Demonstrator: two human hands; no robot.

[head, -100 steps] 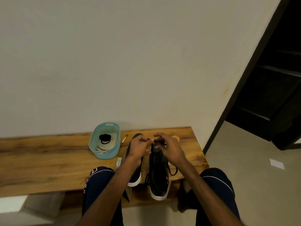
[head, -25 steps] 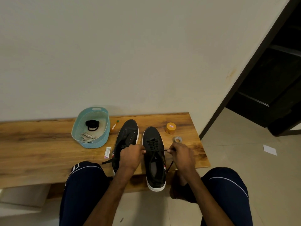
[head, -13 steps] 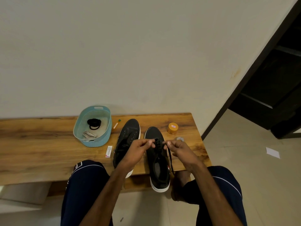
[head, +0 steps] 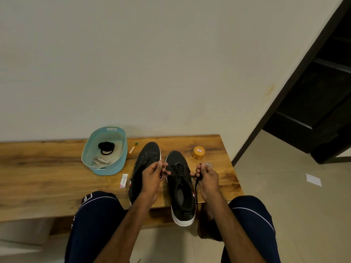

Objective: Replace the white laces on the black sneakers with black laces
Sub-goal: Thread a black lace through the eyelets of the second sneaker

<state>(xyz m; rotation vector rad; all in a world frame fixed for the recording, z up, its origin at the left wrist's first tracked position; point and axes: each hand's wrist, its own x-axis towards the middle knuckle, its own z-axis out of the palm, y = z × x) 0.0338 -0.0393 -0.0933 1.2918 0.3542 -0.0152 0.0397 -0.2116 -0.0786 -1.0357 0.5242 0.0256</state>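
Two black sneakers with white soles stand side by side on the wooden bench (head: 47,179). The right sneaker (head: 180,188) is threaded with a black lace (head: 177,168) and its heel overhangs the front edge. My left hand (head: 152,179) pinches one end of that lace beside the eyelets. My right hand (head: 206,178) pinches the other end, whose tail hangs down past the shoe. The left sneaker (head: 146,158) shows empty eyelets and is partly hidden by my left hand.
A teal basket (head: 89,149) at the left holds a coiled black lace (head: 106,148) and white laces (head: 99,161). A small orange jar (head: 198,152), a tape roll behind my right hand, a small box (head: 123,180) and a thin tube (head: 133,148) lie on the bench.
My hands went from the top eyelets down to the bench edge, rose together over the tongue, and now have spread apart sideways, pulling the lace ends outward.
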